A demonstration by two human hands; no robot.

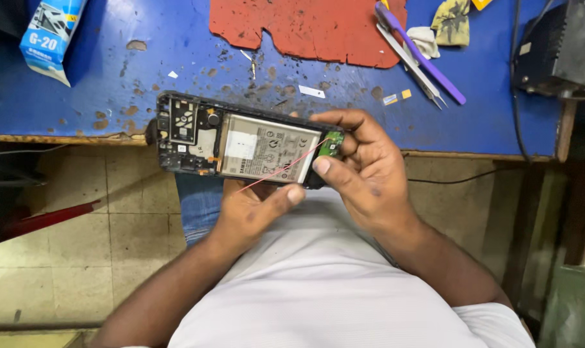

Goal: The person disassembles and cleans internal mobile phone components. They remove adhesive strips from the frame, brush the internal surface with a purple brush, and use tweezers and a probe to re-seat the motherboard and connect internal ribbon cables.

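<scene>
An opened smartphone [196, 135] with its back cover off lies across both hands at the blue workbench's near edge. Its silver battery [267, 149] and dark circuit parts are exposed. My left hand [250, 209] supports the phone from below, thumb against its lower edge. My right hand [363, 171] grips the phone's right end, thumb and fingers around a small green circuit board [332, 145]. A thin red wire [279, 169] runs diagonally from that board across the battery toward my left hand.
On the blue workbench [112, 71] lie a red mat [312, 29], metal tweezers [414, 67], a purple pry tool [428, 61], a glue tube [47, 38] at far left and a black device [560, 48] at far right. Tiled floor is below.
</scene>
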